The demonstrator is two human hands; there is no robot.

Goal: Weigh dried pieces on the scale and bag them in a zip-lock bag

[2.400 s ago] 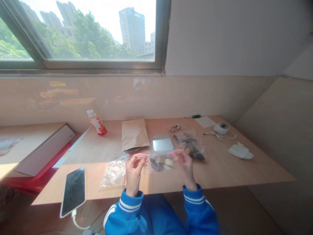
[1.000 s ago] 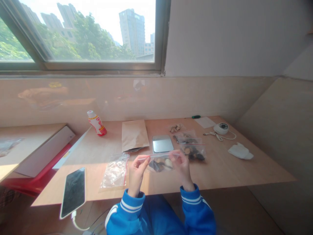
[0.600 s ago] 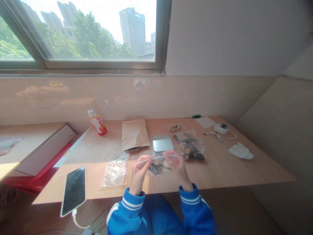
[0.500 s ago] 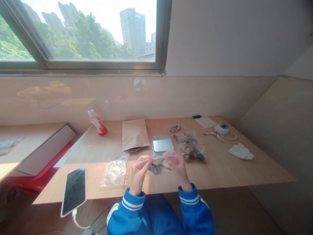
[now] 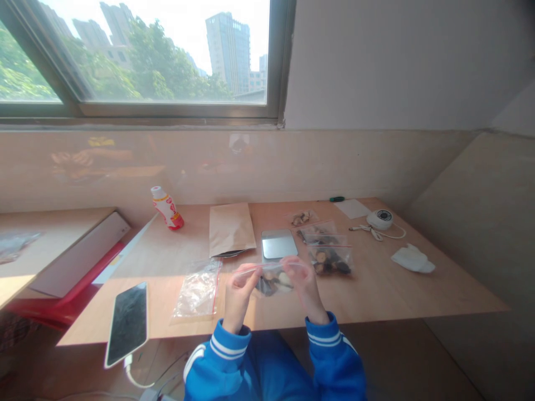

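Between my two hands hangs a clear zip-lock bag (image 5: 273, 283) with dark and pale dried slices inside. My left hand (image 5: 239, 289) pinches its upper left edge, thumb against fingers. At the upper right edge, my right hand (image 5: 303, 281) pinches the same bag. Just beyond it lies a small scale (image 5: 279, 245) with a shiny square top, partly hidden at its near side. Filled zip-lock bags lie right of the scale: one with dark-edged round slices (image 5: 331, 262), one behind it (image 5: 320, 233), and a small one with pale pieces (image 5: 304, 217).
Left of my hands lie an empty-looking clear bag (image 5: 197, 292) and a phone (image 5: 127, 323) on a charging cable. Farther back are a brown paper pouch (image 5: 231, 229) and a bottle (image 5: 167, 209). To the right are a white fan-like device (image 5: 379, 219) and a crumpled tissue (image 5: 413, 258).
Both hands stay nearly in place, still pinching the bag. The bag's top edge looks straighter, and its contents have shifted slightly. The view has moved a little.
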